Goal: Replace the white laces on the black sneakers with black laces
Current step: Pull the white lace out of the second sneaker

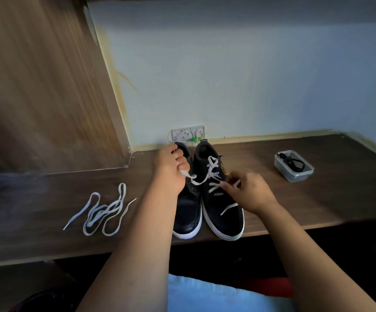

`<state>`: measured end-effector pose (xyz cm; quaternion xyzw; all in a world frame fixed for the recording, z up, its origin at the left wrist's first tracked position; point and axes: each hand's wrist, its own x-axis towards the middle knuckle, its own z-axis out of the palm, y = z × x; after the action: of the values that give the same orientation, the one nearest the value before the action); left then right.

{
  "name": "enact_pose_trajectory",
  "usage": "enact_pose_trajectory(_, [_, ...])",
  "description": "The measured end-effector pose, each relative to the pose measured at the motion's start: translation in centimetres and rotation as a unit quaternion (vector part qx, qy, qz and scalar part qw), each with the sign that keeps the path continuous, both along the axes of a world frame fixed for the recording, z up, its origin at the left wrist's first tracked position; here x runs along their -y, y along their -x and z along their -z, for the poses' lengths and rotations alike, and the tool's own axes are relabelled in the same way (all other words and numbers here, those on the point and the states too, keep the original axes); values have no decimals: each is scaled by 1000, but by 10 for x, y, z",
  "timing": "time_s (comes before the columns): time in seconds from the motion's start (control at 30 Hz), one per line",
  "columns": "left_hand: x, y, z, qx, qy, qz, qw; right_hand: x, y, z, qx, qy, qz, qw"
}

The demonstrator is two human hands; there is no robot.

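Two black sneakers with white soles stand side by side on the dark wooden desk (pixel 295 206), toes toward me. The left sneaker (pixel 188 212) shows no lace. The right sneaker (pixel 220 199) has a white lace (pixel 213 174) partly threaded through its eyelets. My left hand (pixel 169 170) grips one end of that lace above the left sneaker. My right hand (pixel 247 190) pinches the lace at the right sneaker's eyelets. A loose white lace (pixel 105 210) lies coiled on the desk to the left. Black laces (pixel 291 162) lie in a clear plastic box (pixel 294 174) at the right.
A wooden side panel (pixel 47 86) rises at the left. A pale wall (pixel 250 64) with a white socket plate (pixel 188 136) stands behind the sneakers. The desk's front edge runs just below the toes; my lap is under it.
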<state>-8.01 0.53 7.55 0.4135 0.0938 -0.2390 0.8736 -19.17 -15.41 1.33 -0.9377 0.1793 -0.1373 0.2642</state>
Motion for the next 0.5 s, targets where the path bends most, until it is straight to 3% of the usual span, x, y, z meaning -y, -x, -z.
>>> enact_pose_trajectory(0.13, [-24, 4, -29, 84, 45, 9, 995, -10, -11, 15, 73, 14, 32, 997])
enact_pose_trajectory(0.17, [-31, 0, -32, 109, -8, -30, 994, -13, -14, 18, 59, 30, 37, 997])
enact_pose_trajectory(0.2, [-37, -5, -32, 150, -117, -75, 979, -16, -16, 22, 42, 48, 39, 997])
enact_pose_trajectory(0.23, [-43, -14, -26, 207, -282, -100, 931, -19, -17, 25, 27, 62, 38, 997])
enact_pose_trajectory(0.27, [-47, -19, -18, 261, -463, -94, 842, -21, -19, 29, 21, 68, 38, 997])
enact_pose_trajectory(0.3, [-49, -21, -10, 292, -599, -37, 745, -23, -20, 31, 27, 67, 38, 997])
enact_pose_trajectory(0.33, [-47, -22, -1, 290, -679, 51, 672, -24, -21, 29, 48, 60, 40, 996])
enact_pose_trajectory(0.4, [-36, -14, 15, 271, -725, 212, 596, -25, -22, 24, 83, 51, 51, 994])
enact_pose_trajectory(0.43, [-28, -11, 21, 289, -729, 241, 571, -25, -22, 22, 85, 57, 53, 993])
enact_pose_trajectory(0.5, [-11, -10, 29, 365, -723, 202, 550, -25, -21, 17, 62, 85, 50, 993])
